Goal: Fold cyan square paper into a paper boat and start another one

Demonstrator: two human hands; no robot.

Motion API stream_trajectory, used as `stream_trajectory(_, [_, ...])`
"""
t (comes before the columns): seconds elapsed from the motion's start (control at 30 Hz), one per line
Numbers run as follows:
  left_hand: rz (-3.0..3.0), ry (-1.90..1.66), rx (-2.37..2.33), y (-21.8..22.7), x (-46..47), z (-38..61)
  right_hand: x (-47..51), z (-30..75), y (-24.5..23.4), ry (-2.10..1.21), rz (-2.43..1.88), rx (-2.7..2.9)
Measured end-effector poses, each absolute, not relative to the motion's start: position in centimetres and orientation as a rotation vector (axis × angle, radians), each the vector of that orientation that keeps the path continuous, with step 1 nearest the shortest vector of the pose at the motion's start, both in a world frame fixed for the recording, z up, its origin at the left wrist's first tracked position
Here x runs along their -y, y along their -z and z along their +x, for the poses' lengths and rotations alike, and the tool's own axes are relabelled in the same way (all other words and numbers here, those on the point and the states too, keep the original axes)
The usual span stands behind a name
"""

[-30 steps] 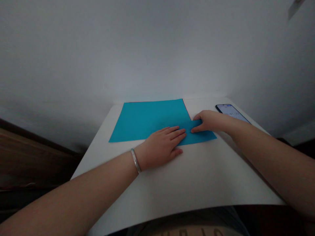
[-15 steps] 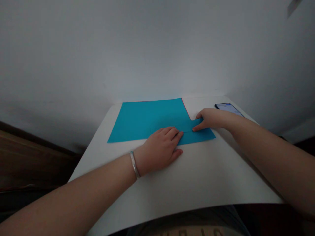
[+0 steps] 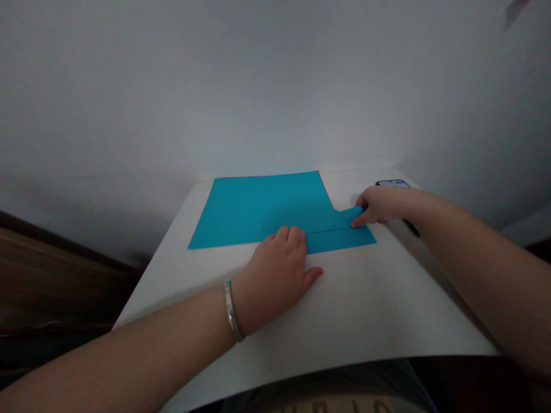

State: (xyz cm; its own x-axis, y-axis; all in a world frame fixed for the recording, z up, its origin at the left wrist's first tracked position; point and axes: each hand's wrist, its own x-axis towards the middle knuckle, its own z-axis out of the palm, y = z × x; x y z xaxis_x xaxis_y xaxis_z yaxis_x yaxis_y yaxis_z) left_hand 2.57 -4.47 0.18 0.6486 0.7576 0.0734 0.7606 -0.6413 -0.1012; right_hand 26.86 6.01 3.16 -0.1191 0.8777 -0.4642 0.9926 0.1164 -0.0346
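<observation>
A blue folded sheet of paper [image 3: 331, 240] with a line running lengthwise across it lies over the front right of a larger blue sheet [image 3: 258, 206]. The folded paper juts out past the larger sheet's right side. My right hand [image 3: 374, 205] pinches its right end between thumb and fingers, and that end looks slightly raised. On the near edge of the paper rests my left hand [image 3: 279, 269], its fingers bent and pressing down, the thumb stretched out over the white table [image 3: 344, 310]. The left fingertips are hidden behind the knuckles.
A thin red edge shows along the larger sheet's back and right side. Partly behind my right wrist lies a phone [image 3: 391, 183] with a lit screen. A pale wall [image 3: 258, 86] stands behind the table, and a brown wooden surface [image 3: 55, 275] is at left.
My right hand has shifted right along the folded paper, towards its end, and covers more of the phone. My left hand has drawn slightly nearer, its fingers more bent.
</observation>
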Motion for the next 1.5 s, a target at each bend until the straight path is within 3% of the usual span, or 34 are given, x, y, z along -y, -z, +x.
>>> stream_trajectory(0.7, [-2.475, -0.216, 1.666, -1.4, 5.2, 2.3, -6.7, 28.5, -1.9, 1.012, 2.009, -1.901])
stream_trajectory(1.5, [-2.363, 0.007, 1.548, -0.7, 2.3, 1.4, -5.2, 29.2, -2.3, 1.098, 1.878, -2.016])
